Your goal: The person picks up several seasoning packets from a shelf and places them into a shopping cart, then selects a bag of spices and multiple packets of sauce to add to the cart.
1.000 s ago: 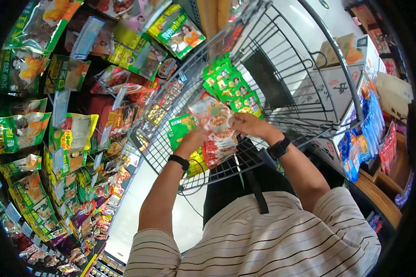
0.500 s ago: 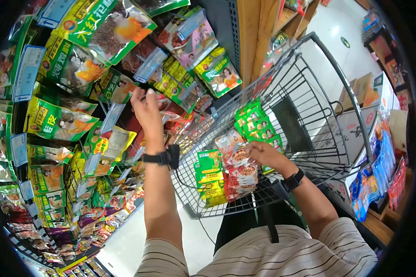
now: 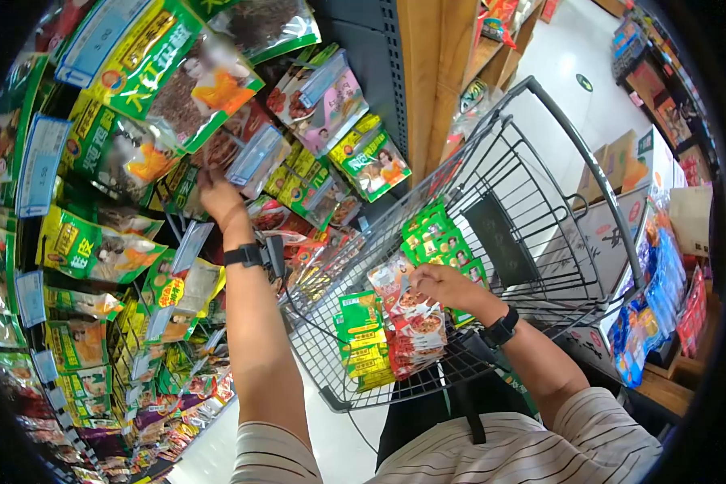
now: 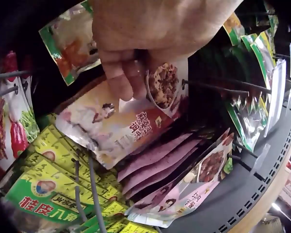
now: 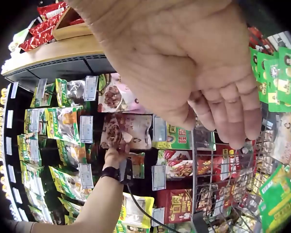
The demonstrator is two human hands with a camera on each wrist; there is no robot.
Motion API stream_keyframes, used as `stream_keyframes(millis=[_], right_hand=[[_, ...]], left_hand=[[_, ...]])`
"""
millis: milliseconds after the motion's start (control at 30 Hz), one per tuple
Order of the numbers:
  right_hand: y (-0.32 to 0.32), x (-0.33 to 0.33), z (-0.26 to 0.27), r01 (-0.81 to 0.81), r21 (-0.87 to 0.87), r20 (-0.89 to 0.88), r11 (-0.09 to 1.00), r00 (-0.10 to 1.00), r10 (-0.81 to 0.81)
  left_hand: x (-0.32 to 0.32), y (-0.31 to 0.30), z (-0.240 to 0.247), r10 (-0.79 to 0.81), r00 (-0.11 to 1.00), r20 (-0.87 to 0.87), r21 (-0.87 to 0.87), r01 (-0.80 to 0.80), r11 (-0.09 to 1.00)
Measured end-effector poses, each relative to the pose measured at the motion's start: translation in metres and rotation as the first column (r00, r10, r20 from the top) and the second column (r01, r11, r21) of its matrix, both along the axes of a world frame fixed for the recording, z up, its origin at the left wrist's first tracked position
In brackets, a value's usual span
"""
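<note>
Left of the cart [image 3: 577,153], up at the rack [image 3: 371,48], pinching a red-and-white packet [image 4: 111,126] near its top edge between the fingers [image 4: 117,77] of the left hand [image 4: 150,29]; not yet off the rack, by the look of it. Inside the cart, at its near wall, holding a red stack [image 3: 415,327] upright with the right hand [image 3: 444,284], fingers curled over the top. Already loaded beside that stack: green packs [image 3: 361,323], with more toward the cart's far side. Left to do, probably: freeing the hung packet and bringing it across. Crowding left of the cart: overlapping pouches and price tags [image 3: 40,165], likely to snag. Right of the cart, cardboard boxes [image 3: 613,226].
</note>
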State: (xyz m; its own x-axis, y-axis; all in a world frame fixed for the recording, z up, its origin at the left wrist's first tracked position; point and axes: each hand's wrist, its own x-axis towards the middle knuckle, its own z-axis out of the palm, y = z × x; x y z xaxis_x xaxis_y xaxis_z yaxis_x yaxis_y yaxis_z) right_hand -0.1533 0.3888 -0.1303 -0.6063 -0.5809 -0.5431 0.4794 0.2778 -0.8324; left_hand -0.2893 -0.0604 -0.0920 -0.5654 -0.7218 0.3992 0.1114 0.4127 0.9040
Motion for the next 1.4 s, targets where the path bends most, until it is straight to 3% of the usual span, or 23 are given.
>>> stream_keyframes(millis=[267,367,467,500,700,800,1033,1167,1267,1300,1400], right_hand=[[0.015,0.010,-0.009,-0.012,0.007,0.036,1.000,0.999,0.012],[0.019,0.010,-0.004,0.011,0.066,0.071,0.998,0.997,-0.016],[0.023,0.014,-0.021,0.020,0.039,0.069,0.999,0.997,-0.023],[0.022,0.015,-0.020,0.011,0.044,0.069,0.999,0.998,-0.014],[0.022,0.015,-0.023,-0.027,0.044,0.024,0.999,0.999,0.026],[0.022,0.013,-0.017,-0.018,0.064,0.046,0.998,0.999,0.015],[0.024,0.015,-0.008,0.024,0.007,0.079,1.000,0.997,-0.025],[0.026,0.014,-0.006,0.006,0.066,0.135,0.998,0.991,-0.015],[0.027,0.015,-0.012,0.001,0.056,0.117,0.998,0.993,-0.007],[0.027,0.015,-0.014,0.001,0.048,0.121,0.999,0.993,-0.007],[0.031,0.018,-0.022,0.003,0.040,0.123,0.999,0.992,-0.008]], left_hand=[[0.019,0.030,0.034,0.013,1.000,0.017,0.130,-0.015,0.991],[0.021,0.035,0.032,-0.082,0.997,-0.001,0.239,0.080,0.968],[0.018,0.023,0.012,-0.131,0.991,-0.016,0.183,0.132,0.974],[0.017,0.025,0.010,-0.145,0.988,-0.045,0.236,0.152,0.960],[0.020,0.036,0.023,-0.036,0.999,-0.014,0.201,0.038,0.979],[0.015,0.015,0.008,0.024,0.996,0.091,0.025,-0.026,0.999],[0.023,0.039,0.026,-0.097,0.991,-0.090,0.233,0.116,0.966],[0.022,0.039,0.029,-0.061,0.996,-0.069,0.193,0.074,0.978],[0.010,0.013,0.016,0.033,0.997,-0.063,0.044,-0.031,0.999],[0.016,0.024,0.032,0.054,0.998,0.032,0.069,-0.057,0.996],[0.010,0.025,0.037,0.039,0.998,-0.044,0.102,-0.034,0.994]])
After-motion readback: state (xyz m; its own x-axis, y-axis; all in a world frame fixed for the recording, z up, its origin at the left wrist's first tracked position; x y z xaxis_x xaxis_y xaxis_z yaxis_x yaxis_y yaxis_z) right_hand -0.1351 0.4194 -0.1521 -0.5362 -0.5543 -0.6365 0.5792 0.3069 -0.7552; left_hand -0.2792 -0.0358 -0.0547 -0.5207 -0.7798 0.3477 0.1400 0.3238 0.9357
